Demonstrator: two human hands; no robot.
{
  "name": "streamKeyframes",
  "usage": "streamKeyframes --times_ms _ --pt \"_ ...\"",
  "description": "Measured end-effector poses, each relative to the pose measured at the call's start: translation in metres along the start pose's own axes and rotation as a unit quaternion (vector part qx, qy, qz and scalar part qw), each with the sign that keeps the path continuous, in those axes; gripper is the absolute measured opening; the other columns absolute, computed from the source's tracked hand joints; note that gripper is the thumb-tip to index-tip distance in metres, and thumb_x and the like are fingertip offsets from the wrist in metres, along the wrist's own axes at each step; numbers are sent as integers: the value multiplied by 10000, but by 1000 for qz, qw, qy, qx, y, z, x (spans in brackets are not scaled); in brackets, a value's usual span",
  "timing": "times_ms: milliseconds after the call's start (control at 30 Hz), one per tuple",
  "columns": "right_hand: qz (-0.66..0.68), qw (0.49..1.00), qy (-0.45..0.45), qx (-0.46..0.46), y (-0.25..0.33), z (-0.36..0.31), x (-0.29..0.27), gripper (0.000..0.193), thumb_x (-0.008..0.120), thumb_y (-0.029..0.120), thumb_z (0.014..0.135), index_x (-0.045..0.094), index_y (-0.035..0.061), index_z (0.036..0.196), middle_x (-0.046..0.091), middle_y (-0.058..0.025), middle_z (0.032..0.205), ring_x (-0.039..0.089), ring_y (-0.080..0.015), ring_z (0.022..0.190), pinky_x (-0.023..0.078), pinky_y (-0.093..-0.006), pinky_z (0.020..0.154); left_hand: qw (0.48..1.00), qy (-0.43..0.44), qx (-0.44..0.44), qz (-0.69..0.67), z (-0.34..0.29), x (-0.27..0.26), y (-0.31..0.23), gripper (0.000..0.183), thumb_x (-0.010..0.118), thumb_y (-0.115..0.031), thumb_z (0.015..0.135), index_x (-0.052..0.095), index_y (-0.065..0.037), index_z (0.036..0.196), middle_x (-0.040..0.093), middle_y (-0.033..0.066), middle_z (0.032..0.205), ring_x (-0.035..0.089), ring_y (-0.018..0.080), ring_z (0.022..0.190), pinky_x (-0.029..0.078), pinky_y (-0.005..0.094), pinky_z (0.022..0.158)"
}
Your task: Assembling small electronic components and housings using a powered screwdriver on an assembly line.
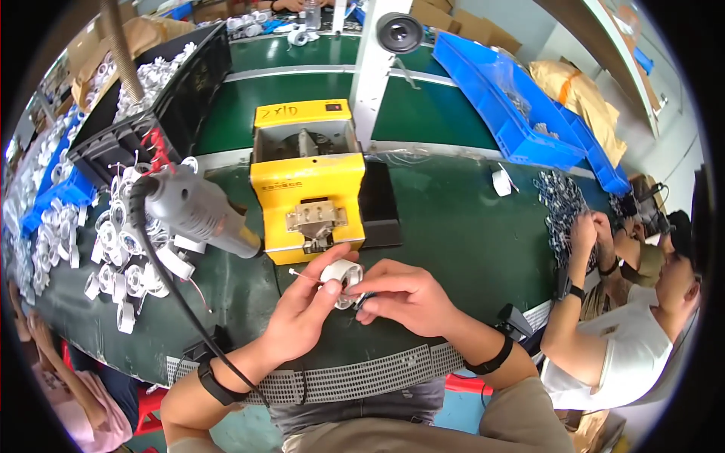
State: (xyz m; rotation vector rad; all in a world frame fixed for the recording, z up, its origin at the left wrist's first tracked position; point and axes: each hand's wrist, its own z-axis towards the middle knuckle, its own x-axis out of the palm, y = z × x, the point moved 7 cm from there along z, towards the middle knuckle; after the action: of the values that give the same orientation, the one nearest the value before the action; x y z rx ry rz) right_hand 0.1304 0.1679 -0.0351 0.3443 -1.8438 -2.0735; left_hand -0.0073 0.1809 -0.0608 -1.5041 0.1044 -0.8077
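Observation:
My left hand (298, 313) is closed around a small white round plastic housing (341, 270), fingers behind it and thumb in front. A thin reddish wire (306, 277) with a small white connector sticks out past the fingers to the left. From the other side, my right hand (411, 302) pinches at the housing's lower right edge. Something small and dark shows at those fingertips, too small to name. Just beyond both hands stands a yellow bench machine (308, 177) with a metal fixture (316, 217) on its near face.
A grey heat-gun-like tool (198, 208) with a black cable lies left of the machine, beside piled white housings (121, 241). Behind is a black crate (177, 94) of white parts. Blue bins (491, 98) stand far right. A co-worker (604, 340) handles dark parts (560, 211) at right.

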Motion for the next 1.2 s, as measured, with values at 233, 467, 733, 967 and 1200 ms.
streamKeyframes --times_ms 233,467,733,967,1200 --pt "-52 991 -122 -2 -10 -8 -10 177 724 -52 783 670 -37 951 677 -112 890 678 -167 740 559 -259 673 996 37 -83 -4 -5 13 12 490 365 -320 1043 300 -32 1434 446 66 1335 439 133 1196 348 292 1033" --pt "-302 930 -148 -151 17 -12 -4 297 804 -22 704 658 -17 962 618 -66 935 644 -164 847 539 -297 738 997 50 -50 0 -5 17 12 524 353 -282 1046 190 -49 1486 321 112 1467 347 176 1318 269 316 1098" --pt "-39 993 -108 0 -16 -2 -5 317 735 -20 788 588 -28 1067 647 -90 993 648 -151 908 538 -285 798 982 70 -42 169 -3 15 3 554 410 -189 1026 164 -52 1504 366 122 1446 402 195 1296 371 366 1072" --pt "-279 950 -105 -96 32 26 14 214 670 21 852 633 -37 1054 665 -118 979 673 -163 844 545 -270 756 975 46 -176 126 -11 -8 3 376 460 -88 993 421 -1 1356 579 76 1135 602 146 978 598 327 815" --pt "-330 919 -155 -150 38 104 95 768 796 186 759 370 -1 1370 620 -167 1143 639 -225 1009 509 -351 901 992 12 -88 95 -11 -32 15 341 395 -19 974 431 23 1310 576 169 1190 627 270 1035 599 383 805"
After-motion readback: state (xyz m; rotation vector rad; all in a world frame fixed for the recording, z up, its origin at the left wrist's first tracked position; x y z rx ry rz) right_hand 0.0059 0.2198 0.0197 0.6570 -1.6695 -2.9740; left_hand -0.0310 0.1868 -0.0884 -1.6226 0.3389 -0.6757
